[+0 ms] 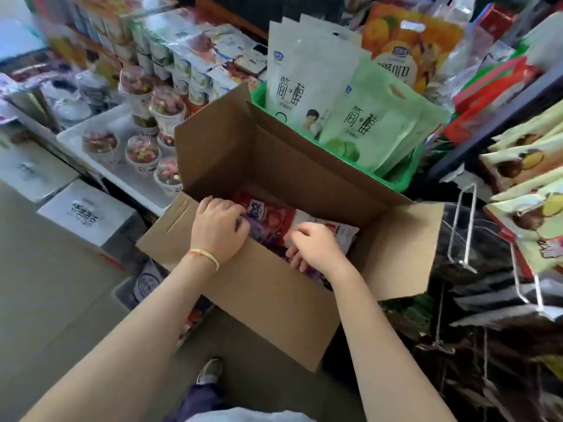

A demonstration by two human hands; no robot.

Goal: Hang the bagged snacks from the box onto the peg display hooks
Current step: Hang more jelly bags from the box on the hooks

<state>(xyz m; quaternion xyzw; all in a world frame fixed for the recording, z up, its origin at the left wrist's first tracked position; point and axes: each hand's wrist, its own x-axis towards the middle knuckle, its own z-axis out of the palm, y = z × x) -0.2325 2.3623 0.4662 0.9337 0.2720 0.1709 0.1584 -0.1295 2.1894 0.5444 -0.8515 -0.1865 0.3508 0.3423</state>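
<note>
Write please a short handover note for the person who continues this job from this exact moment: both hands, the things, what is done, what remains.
Left hand: inside the cardboard box, fingers curled on the red and purple snack bags.
Right hand: also in the box, gripping the same bags near their white end.
Things: the bags lie flat in the open box; empty wire peg hooks stick out to the right of it.
Done: box opened; no bag lifted out yet.
Left: lift the bags out and hang them on the hooks.
</note>
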